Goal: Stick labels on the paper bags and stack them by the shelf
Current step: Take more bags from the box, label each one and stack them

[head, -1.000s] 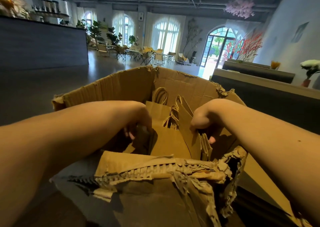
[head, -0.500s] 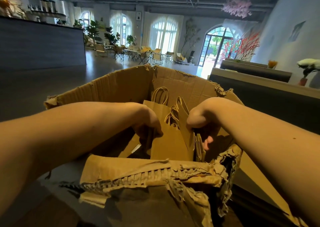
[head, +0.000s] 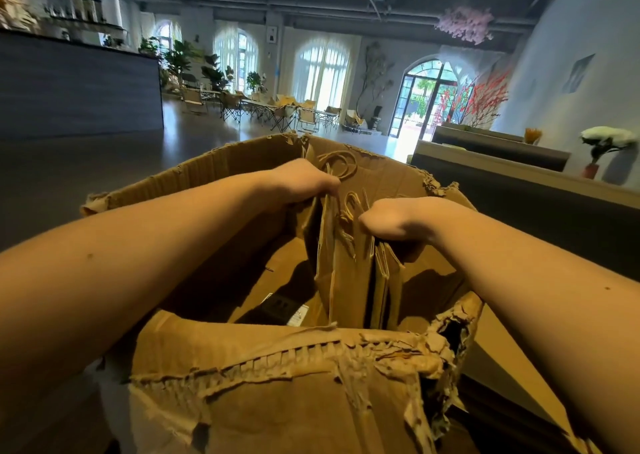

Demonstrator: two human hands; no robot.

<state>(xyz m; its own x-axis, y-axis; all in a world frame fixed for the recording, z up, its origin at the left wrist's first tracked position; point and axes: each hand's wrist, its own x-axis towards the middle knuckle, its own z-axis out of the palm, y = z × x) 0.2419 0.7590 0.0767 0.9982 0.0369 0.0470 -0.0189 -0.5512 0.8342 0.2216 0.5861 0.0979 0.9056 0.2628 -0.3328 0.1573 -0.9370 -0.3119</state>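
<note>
Two hands reach into a torn cardboard box (head: 242,384) at frame centre. Left hand (head: 298,181) is closed on the top edge of the paper bags (head: 349,273), beside a twine handle (head: 341,166). Right hand (head: 394,221) is curled shut over the bags' right side. Bags stand upright, folded flat, inside the box. On the box floor, lower centre, lies a small dark item with a white label (head: 298,315).

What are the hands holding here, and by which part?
Both the left hand and right hand grip the bundle of paper bags at its top edge, inside the cardboard box.
</note>
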